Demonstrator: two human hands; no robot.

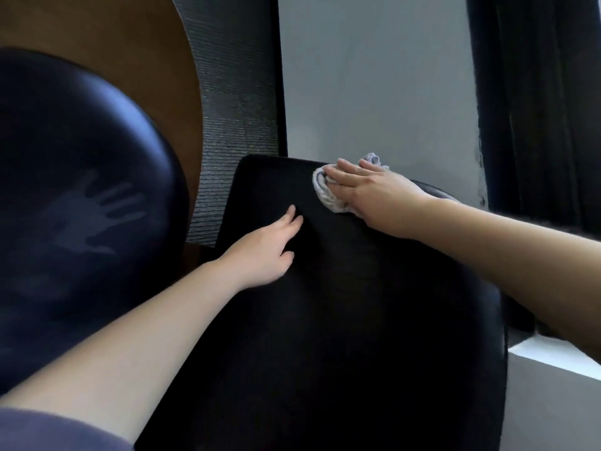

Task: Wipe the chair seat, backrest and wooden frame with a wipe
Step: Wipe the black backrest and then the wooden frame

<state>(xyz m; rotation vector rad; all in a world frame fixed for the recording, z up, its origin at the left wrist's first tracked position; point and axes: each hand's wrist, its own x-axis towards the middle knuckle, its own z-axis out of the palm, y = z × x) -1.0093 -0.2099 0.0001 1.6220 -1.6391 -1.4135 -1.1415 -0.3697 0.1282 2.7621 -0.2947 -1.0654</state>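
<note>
A black padded chair surface point(341, 320) fills the middle of the head view, its far edge near the wall. My right hand point(367, 193) lies flat with straight fingers on a crumpled grey wipe point(325, 193), pressing it against the black padding near the far edge. My left hand point(263, 252) rests flat on the padding lower left of the wipe, fingers straight. At the left is another rounded black cushion point(81, 177) with a pale handprint mark on it. Behind that cushion rises a curved brown wooden panel point(136, 60).
A dark ribbed panel point(237, 125) stands between the wooden panel and a pale grey wall point(374, 76). A dark curtain or frame point(536, 109) runs down the right side. A light floor or ledge point(553, 385) shows at the lower right.
</note>
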